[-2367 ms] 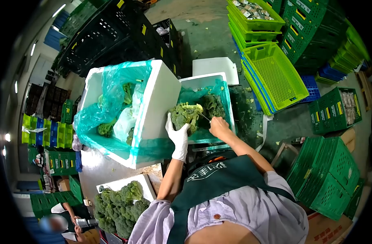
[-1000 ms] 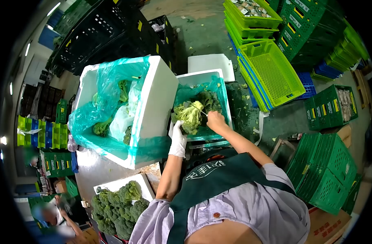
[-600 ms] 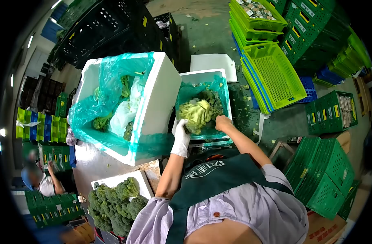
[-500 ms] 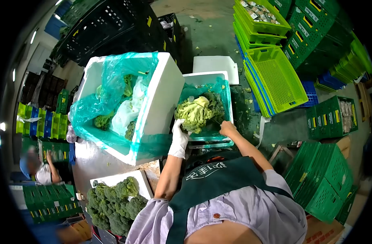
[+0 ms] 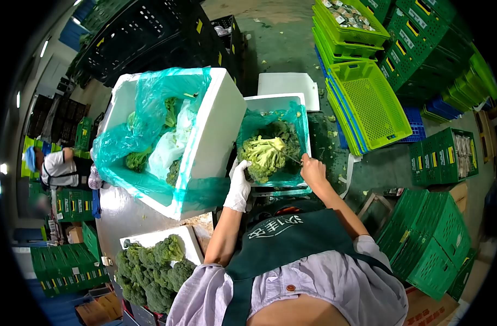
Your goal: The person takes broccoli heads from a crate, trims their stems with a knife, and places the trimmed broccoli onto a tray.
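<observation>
My left hand [image 5: 239,186], in a white glove, is closed on the near side of a broccoli head [image 5: 263,161]. The pale cut stem of this head faces up and its florets hang down. In my bare right hand [image 5: 313,171] is a small knife [image 5: 291,158], its thin blade pointing left at the stem. Both hands work over a white foam box [image 5: 306,122] lined with green plastic film, where darker broccoli [image 5: 285,132] lies. The fingertips of my left hand are partly hidden by the florets.
A larger foam box [image 5: 218,127] with broccoli and plastic bags stands at left. Trimmed broccoli [image 5: 156,271] is piled on a white board at lower left. Lime crates [image 5: 370,108] and green crates [image 5: 433,239] stand at right. Another person [image 5: 61,167] is at far left.
The broccoli head has turned in my left hand, so its stem now faces right and up. My right hand has risen slightly, and the blade now shows at the stem. The other person has straightened up.
</observation>
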Action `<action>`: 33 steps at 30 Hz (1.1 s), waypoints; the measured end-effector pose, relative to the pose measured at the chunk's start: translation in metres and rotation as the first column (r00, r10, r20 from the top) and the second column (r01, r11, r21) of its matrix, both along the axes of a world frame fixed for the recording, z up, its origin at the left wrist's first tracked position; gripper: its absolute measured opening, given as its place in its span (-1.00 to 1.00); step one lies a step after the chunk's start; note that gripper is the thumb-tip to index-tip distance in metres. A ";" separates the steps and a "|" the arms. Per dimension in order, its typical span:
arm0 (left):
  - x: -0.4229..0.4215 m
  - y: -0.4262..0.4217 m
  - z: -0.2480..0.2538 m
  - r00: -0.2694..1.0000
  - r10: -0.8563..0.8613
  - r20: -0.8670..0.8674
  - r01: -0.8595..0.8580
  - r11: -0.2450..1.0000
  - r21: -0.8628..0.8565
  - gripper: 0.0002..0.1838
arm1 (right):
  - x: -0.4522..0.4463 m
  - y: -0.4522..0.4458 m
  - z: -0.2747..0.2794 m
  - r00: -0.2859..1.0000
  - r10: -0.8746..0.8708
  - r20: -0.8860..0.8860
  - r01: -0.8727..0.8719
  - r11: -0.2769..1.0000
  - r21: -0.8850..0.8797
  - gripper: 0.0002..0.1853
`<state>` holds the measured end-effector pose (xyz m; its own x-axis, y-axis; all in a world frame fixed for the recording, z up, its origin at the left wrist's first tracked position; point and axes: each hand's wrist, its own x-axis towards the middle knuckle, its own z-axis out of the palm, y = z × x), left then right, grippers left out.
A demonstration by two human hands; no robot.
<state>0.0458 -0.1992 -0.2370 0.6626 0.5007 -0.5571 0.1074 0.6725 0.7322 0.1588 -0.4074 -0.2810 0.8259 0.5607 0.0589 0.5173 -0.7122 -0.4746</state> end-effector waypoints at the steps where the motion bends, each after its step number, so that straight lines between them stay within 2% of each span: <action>1: 0.000 -0.002 0.003 1.000 -0.002 -0.001 0.002 1.000 0.000 -0.43 | 0.001 0.004 -0.003 0.997 -0.043 -0.068 0.039 0.997 -0.063 -0.88; 5: 0.000 -0.002 0.008 0.982 0.068 -0.175 -0.073 0.997 -0.017 -0.43 | 0.000 0.019 -0.018 0.999 -0.017 -0.050 0.011 0.992 -0.125 -0.86; 8: -0.005 0.012 -0.019 0.967 0.100 -0.232 -0.110 0.993 -0.032 -0.45 | 0.001 0.030 -0.036 1.000 -0.008 0.029 0.011 0.994 -0.106 -0.87; 10: -0.014 0.025 -0.028 0.989 -0.039 -0.142 -0.007 0.951 -0.311 -0.45 | 0.005 0.030 -0.040 0.997 0.073 0.034 -0.072 0.997 -0.033 -0.84; 11: -0.017 0.026 -0.030 0.989 -0.034 -0.144 -0.013 0.951 -0.309 -0.45 | 0.010 0.028 -0.060 0.990 0.114 0.081 -0.123 0.986 0.115 -0.83; 14: -0.022 0.016 -0.016 0.996 -0.073 -0.047 0.055 0.948 -0.312 -0.47 | 0.018 0.019 -0.052 0.981 0.186 0.057 -0.192 0.975 0.115 -0.84; 17: -0.021 0.019 -0.014 0.987 -0.108 -0.117 0.081 0.972 -0.220 -0.49 | 0.018 0.018 -0.035 0.978 0.174 0.113 -0.186 0.977 0.101 -0.82; 19: -0.019 0.026 -0.034 0.987 -0.119 -0.107 0.092 0.969 -0.228 -0.50 | 0.008 0.033 -0.018 0.995 0.078 0.063 -0.070 0.989 -0.132 -0.80; 20: -0.016 0.024 -0.037 0.987 -0.117 -0.107 0.091 0.971 -0.220 -0.49 | 0.005 0.040 -0.010 0.999 0.046 -0.004 -0.046 0.988 -0.150 -0.77; 21: -0.014 0.021 -0.039 0.988 -0.114 -0.108 0.089 0.973 -0.213 -0.48 | 0.005 0.048 -0.009 0.989 0.025 -0.146 -0.057 0.974 -0.220 -0.80; 23: -0.013 0.005 -0.023 0.989 -0.068 -0.128 0.035 0.969 -0.243 -0.45 | 0.011 0.047 -0.041 0.991 0.081 -0.105 -0.109 0.951 -0.289 -0.83; 25: -0.009 -0.011 -0.007 0.998 -0.020 0.060 0.017 0.999 0.050 -0.35 | 0.016 0.036 -0.043 0.975 0.142 -0.172 -0.178 0.961 -0.211 -0.84; 26: -0.006 -0.016 0.002 0.996 0.025 0.088 -0.042 0.981 0.192 -0.25 | 0.018 0.033 -0.039 0.949 0.093 -0.301 -0.178 0.946 -0.271 -0.82; 27: -0.005 -0.019 0.011 0.995 0.037 0.094 -0.062 0.959 0.277 -0.24 | 0.018 0.028 -0.035 0.949 0.092 -0.301 -0.178 0.945 -0.274 -0.82; 29: -0.007 -0.014 0.023 0.986 -0.025 0.162 -0.030 0.945 0.326 -0.25 | 0.021 0.014 -0.033 0.948 -0.017 -0.319 -0.062 0.969 -0.238 -0.80; 31: -0.010 -0.007 0.025 0.984 -0.039 0.173 -0.032 0.920 0.390 -0.23 | 0.018 0.004 -0.021 0.955 -0.012 -0.296 -0.040 0.984 -0.171 -0.80; 33: -0.012 -0.002 0.026 0.980 -0.031 0.197 -0.052 0.915 0.401 -0.22 | 0.014 -0.003 0.002 0.977 0.000 -0.213 -0.006 1.000 -0.028 -0.80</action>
